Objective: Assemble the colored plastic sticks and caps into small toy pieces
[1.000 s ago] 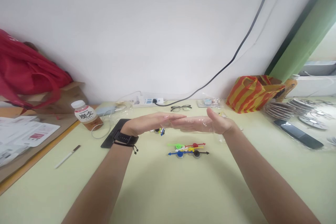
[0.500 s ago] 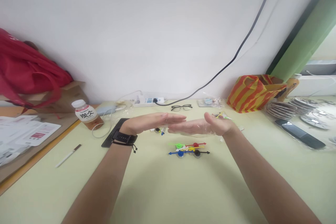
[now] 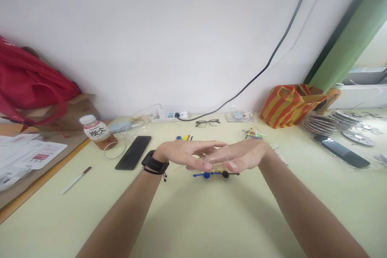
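Observation:
A thin clear plastic bag (image 3: 222, 158) lies between my two hands, its film shiny and partly hidden. My left hand (image 3: 190, 155), with a black watch on its wrist, has its fingers stretched flat behind the bag and its thumb in front. From the other side my right hand (image 3: 246, 155) presses on the same film, thumb toward me. Just below both hands, on the table, are small plastic arrow spinners: a blue one (image 3: 206, 175) and a black one (image 3: 225, 174), with a bit of yellow between them. My hands cover the others.
Several more spinners lie in a left pile (image 3: 184, 138) and a right pile (image 3: 253, 133). Around them are a black phone (image 3: 133, 153), a pen (image 3: 76, 180), a drink bottle (image 3: 98, 133), glasses (image 3: 207, 123), a power strip (image 3: 169, 117), a striped bag (image 3: 282, 107) and a wrapped dark device (image 3: 341, 151).
Both hands have come lower and nearer to me, now covering the green and red spinners. My left hand has moved right, baring the phone, and the thumbs have come close together.

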### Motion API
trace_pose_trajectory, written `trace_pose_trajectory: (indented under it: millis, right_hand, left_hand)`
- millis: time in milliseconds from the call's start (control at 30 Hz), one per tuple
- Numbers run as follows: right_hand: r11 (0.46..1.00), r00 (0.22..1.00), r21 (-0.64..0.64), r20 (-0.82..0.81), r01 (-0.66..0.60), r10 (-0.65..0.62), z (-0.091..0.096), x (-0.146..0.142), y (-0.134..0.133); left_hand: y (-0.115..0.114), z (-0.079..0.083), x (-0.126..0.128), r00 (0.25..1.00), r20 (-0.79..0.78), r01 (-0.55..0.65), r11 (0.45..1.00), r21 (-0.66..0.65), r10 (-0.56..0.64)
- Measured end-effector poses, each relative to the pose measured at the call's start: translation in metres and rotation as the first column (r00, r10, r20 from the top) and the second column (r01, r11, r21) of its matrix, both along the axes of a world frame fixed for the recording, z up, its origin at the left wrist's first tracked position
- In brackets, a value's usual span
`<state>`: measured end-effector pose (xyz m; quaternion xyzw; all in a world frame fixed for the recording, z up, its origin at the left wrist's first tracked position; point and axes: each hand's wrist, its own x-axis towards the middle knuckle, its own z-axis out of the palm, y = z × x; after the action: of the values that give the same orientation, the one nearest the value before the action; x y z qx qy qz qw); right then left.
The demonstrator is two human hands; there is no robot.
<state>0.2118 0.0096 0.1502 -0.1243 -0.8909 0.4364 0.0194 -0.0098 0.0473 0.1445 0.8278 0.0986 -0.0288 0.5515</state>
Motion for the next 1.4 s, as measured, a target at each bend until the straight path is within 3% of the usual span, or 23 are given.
trace_pose_trajectory:
  millis: [100,267,500,600,700,733,800,867,900,933,1033,1133,1267,1400]
  right_hand:
    - [0.992,0.996,-0.108,-0.055,-0.073,0.067,0.001,0.002,0.001]
    - [0.970,0.998,-0.234,-0.054,-0.057,0.045,0.005,0.007,0.002]
    - [0.957,0.993,-0.289,-0.111,-0.001,-0.032,0.012,0.023,0.006]
    - [0.957,0.991,-0.277,-0.079,0.087,-0.113,0.017,0.029,0.004]
    - [0.931,0.942,-0.221,-0.101,0.291,-0.319,0.017,0.031,0.001]
    - [0.895,0.888,-0.188,-0.149,0.406,-0.434,0.016,0.030,0.002]
    - [0.736,0.690,-0.128,-0.272,0.665,-0.671,0.009,0.029,0.007]
    - [0.546,0.497,-0.066,-0.332,0.835,-0.801,-0.002,0.029,0.017]
    - [0.506,0.478,-0.012,-0.313,0.862,-0.821,-0.008,0.029,0.022]
    - [0.517,0.511,0.050,-0.256,0.854,-0.820,-0.015,0.030,0.028]
    - [0.685,0.695,0.165,-0.007,0.710,-0.719,-0.036,0.027,0.041]
    - [0.804,0.794,0.211,0.152,0.556,-0.589,-0.054,0.013,0.045]
    - [0.883,0.802,0.197,0.368,0.427,-0.470,-0.065,-0.009,0.040]
    - [0.918,0.819,0.139,0.417,0.372,-0.395,-0.065,-0.015,0.037]
  left_hand:
    - [-0.002,-0.003,0.005,1.000,0.006,0.009,0.999,0.036,-0.010]
    - [0.000,-0.007,0.007,1.000,0.026,0.014,0.998,0.060,-0.016]
    - [0.005,-0.002,-0.005,0.999,-0.017,-0.048,0.996,0.078,0.049]
    - [0.009,-0.003,-0.010,0.997,-0.018,-0.073,0.994,0.087,0.075]
    - [0.015,-0.005,-0.018,0.992,-0.028,-0.122,0.989,0.086,0.125]
    - [0.017,-0.006,-0.022,0.987,-0.045,-0.149,0.985,0.090,0.154]
    - [0.022,-0.006,-0.032,0.966,-0.087,-0.233,0.965,0.123,0.245]
    - [0.026,-0.006,-0.043,0.934,-0.100,-0.327,0.934,0.147,0.343]
    - [0.029,-0.006,-0.049,0.919,-0.092,-0.368,0.918,0.150,0.384]
    - [0.031,-0.007,-0.054,0.907,-0.077,-0.400,0.905,0.144,0.413]
    - [0.038,-0.010,-0.065,0.889,-0.034,-0.450,0.885,0.119,0.457]
    - [0.041,-0.014,-0.065,0.886,-0.015,-0.461,0.882,0.096,0.464]
    - [0.039,-0.016,-0.057,0.894,0.002,-0.447,0.891,0.074,0.448]
    - [0.036,-0.015,-0.051,0.893,-0.033,-0.446,0.893,0.061,0.449]
